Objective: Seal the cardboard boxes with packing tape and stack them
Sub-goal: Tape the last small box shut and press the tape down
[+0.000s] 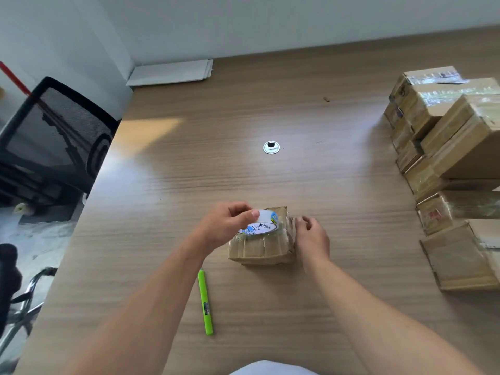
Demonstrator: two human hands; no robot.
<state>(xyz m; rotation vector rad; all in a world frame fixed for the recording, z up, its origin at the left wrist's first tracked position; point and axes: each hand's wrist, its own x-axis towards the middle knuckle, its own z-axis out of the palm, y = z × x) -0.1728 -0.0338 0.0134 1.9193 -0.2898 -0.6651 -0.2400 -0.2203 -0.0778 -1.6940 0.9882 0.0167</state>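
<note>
A small cardboard box [263,250], wrapped in clear tape, sits on the wooden table [189,171] in front of me. On top of it lies a roll of packing tape [266,226] with a white and blue label. My left hand [230,223] grips the roll from its left side, thumb on the top face. My right hand [311,236] presses against the box's right side with curled fingers. A pile of taped cardboard boxes [449,147] is stacked at the table's right edge.
A green utility knife [205,301] lies on the table near my left forearm. A metal cable grommet [271,147] sits mid-table. White sheets [170,73] lie at the far left corner. A black mesh chair [54,131] stands beside the table's left edge.
</note>
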